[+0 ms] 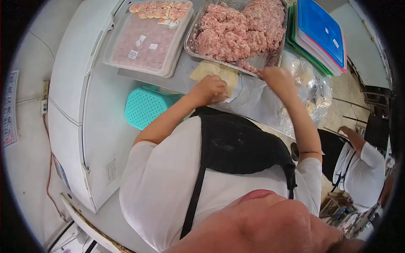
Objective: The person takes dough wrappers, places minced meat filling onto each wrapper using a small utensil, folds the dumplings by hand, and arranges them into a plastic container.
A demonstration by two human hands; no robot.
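Wall calendar (10,110) with numbers 26, 27, 28, small stickers (133,54) on plastic container (179,41) illegible

Right hand (279,80) blurred, left hand (214,90) covering part of the dough sheets (204,71), meat tray (192,44) cut off at top edge, label (133,54) print too small to read

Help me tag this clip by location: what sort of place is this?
Likely a food-preparation kitchen: a metal tray heaped with minced meat, a white fridge and the wearer's black apron suggest it.
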